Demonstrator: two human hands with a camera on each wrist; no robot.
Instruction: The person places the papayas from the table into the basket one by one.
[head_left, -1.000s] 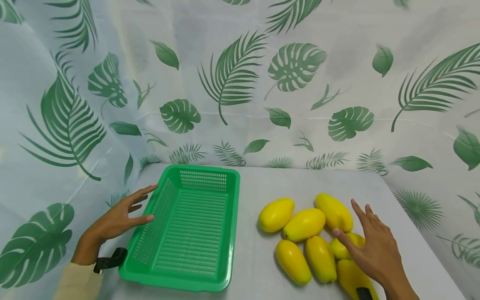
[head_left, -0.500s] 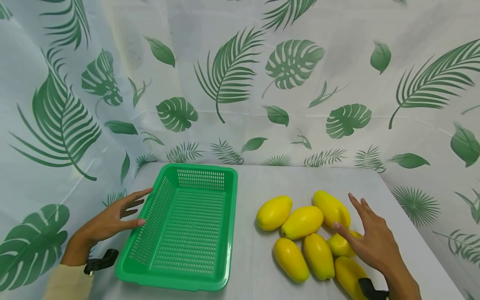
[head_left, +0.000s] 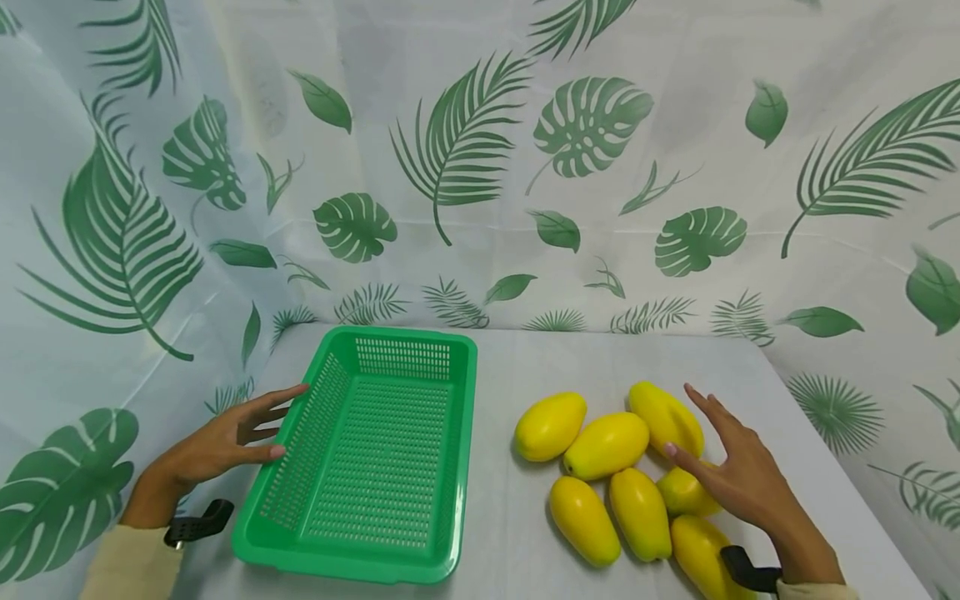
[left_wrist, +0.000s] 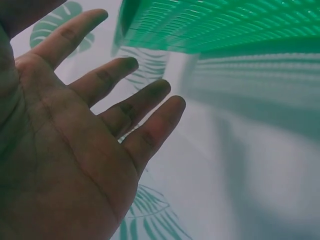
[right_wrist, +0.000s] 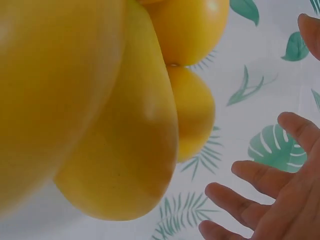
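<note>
A green rectangular plastic basket (head_left: 378, 458) with slotted walls sits on the left of the table, nothing inside it. My left hand (head_left: 213, 446) is at its left rim, fingers spread and straight, thumb and fingertips overlapping the rim in the head view. In the left wrist view, the palm (left_wrist: 65, 155) holds nothing and the basket wall (left_wrist: 240, 25) is just above the fingers. Several yellow mangoes (head_left: 606, 446) lie grouped on the right. Over their right side hovers my right hand (head_left: 742, 475), fingers spread, holding nothing. Large mangoes (right_wrist: 130, 130) fill the right wrist view beside the fingers (right_wrist: 265, 180).
A white cloth covers the table (head_left: 495, 517). Behind and at both sides hangs a white sheet (head_left: 480, 167) printed with green leaves. Black wrist straps with camera mounts (head_left: 201, 523) sit on both forearms, the right one overlapping the nearest mango (head_left: 701, 554).
My left hand has drawn slightly back toward the near left along the basket rim. The right hand has shifted slightly left over the mangoes. Basket and mangoes stay where they were.
</note>
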